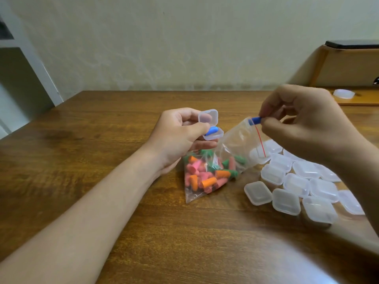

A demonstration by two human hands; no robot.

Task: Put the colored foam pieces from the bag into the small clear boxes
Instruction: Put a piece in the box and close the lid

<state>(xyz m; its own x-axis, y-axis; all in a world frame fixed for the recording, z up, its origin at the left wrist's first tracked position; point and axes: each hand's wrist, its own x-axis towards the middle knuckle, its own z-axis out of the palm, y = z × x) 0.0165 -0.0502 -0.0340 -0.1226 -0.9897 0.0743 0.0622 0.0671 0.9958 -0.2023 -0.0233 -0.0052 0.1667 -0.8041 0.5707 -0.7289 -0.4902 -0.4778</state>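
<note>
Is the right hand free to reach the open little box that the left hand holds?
Probably yes. The right hand pinches a blue foam piece by the bag, and the open box in the left hand is nearby, lid up. Only the bag's slack top stands between them.

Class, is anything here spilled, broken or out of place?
Nothing is spilled or broken. Only oddity: one pale box-like thing lies apart on the side shelf, away from the boxes on the table.

Bare left hand (180,138) and forearm (92,201) seen running from lower left of the frame to centre, bare right hand (303,121) and wrist (361,171) seen at right edge, blurred towards lower right
</note>
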